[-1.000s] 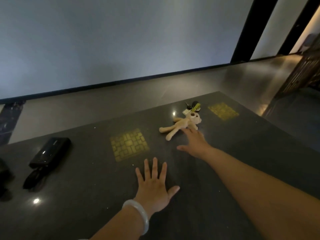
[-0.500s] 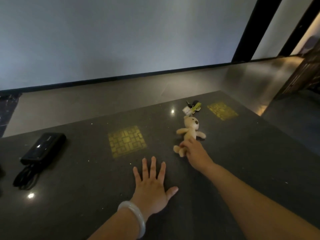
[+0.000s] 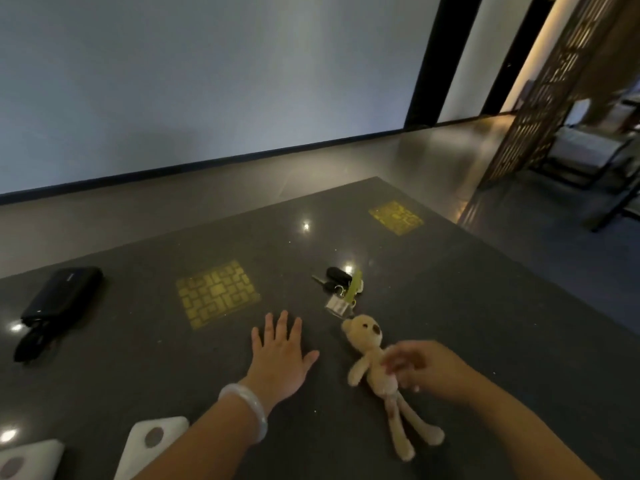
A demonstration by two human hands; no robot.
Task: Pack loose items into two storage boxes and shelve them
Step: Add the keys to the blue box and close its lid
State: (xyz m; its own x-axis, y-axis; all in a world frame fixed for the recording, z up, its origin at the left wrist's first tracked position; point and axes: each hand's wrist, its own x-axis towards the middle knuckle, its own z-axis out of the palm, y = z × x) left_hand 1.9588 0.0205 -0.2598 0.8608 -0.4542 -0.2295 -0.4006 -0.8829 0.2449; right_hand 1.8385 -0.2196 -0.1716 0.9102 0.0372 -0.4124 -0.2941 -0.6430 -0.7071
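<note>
A dark, speckled tabletop (image 3: 145,368) with two yellow patterned squares set into it (image 3: 217,293) (image 3: 397,217) carries everything. On it lie a tan stuffed bear (image 3: 372,362) on its back, a bunch of keys with a green tag (image 3: 341,287) just beyond the bear's head, and a black pouch with a cord (image 3: 59,299) far to the left. Two white objects with round dark spots (image 3: 152,441) (image 3: 27,459) sit at the near left edge, and the left hand (image 3: 278,355) rests flat beside the bear.
</note>
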